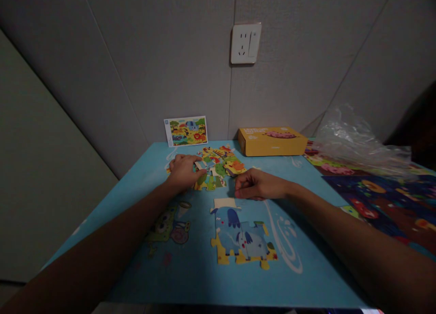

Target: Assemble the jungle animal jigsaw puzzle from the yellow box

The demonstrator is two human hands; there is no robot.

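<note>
My left hand [183,171] rests at the left side of a loose heap of colourful jigsaw pieces [220,166]. Its thumb and forefinger close around a pale blue puzzle piece [200,165]. My right hand [255,184] is curled into a pinch right of the heap; whatever lies between its fingertips is hidden. Just below those fingertips is a joined section of puzzle [240,241] showing blue elephants on a yellow ground. A plain cream-coloured piece [225,203] forms its top left edge, close to the right fingertips.
A picture card [186,131] with an animal scene leans on the wall behind the heap. Beside it stands a yellow box [274,142]. Crumpled clear plastic [361,141] covers part of a dark printed sheet [384,209] at the right. The blue tabletop [163,277] bears cartoon prints.
</note>
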